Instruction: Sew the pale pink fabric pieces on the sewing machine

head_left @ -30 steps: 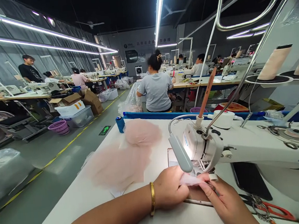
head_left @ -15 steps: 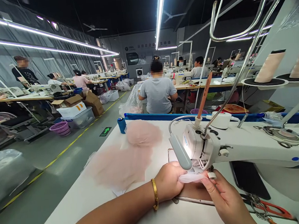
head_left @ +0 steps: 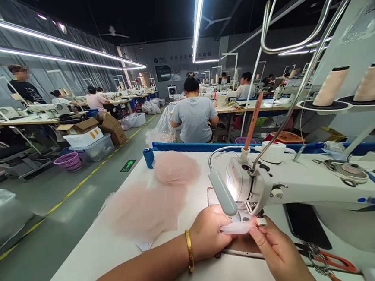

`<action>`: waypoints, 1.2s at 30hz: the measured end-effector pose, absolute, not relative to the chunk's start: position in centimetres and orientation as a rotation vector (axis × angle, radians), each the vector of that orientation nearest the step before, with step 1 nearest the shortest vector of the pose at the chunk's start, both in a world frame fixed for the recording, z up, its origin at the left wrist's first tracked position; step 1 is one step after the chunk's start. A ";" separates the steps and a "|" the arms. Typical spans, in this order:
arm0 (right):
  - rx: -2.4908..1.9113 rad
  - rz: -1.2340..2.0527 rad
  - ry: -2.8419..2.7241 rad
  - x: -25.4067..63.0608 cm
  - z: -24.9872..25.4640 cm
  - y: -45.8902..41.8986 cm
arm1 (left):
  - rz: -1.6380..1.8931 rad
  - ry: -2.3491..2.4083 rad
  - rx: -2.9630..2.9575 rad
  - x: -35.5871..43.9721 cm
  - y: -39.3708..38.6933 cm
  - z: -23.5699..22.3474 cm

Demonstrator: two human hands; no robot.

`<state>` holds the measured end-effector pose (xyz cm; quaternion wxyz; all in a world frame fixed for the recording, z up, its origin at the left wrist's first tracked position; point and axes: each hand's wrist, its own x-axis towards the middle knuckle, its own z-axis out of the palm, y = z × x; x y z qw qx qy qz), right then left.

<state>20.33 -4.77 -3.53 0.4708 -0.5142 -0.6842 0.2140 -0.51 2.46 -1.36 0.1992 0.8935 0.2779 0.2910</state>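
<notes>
A small strip of sheer pale fabric stretches between my two hands, just in front of the needle area of a white sewing machine. My left hand, with a gold bangle at its wrist, is closed on the fabric's left end. Thumb and fingers of my right hand pinch its other end beside a small white knob. The machine's grey lamp lights the spot and hides part of the presser foot. Stacks of sheer pink fabric pieces lie on the white table to the left.
A blue thread spool stands at the table's far left corner. Right of my hands lie a black phone and orange-handled snips with a key ring. Thread cones rise at right. A co-worker sits ahead, back turned.
The whole view has shifted slightly left. Both hands keep their hold on the fabric, which sits a little farther from the needle area, showing more of the machine plate.
</notes>
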 end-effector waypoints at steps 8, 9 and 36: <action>-0.926 0.011 -2.352 21.4 -1.4 -4.6 | 0.685 0.791 2.927 -2.0 -0.4 -2.6; -0.928 -0.008 -2.361 21.4 -1.4 -4.5 | 0.679 0.810 2.938 -2.1 -0.6 -2.6; -1.128 -0.091 -2.212 21.7 -4.0 -3.0 | 0.678 0.796 2.549 -1.3 3.2 -2.1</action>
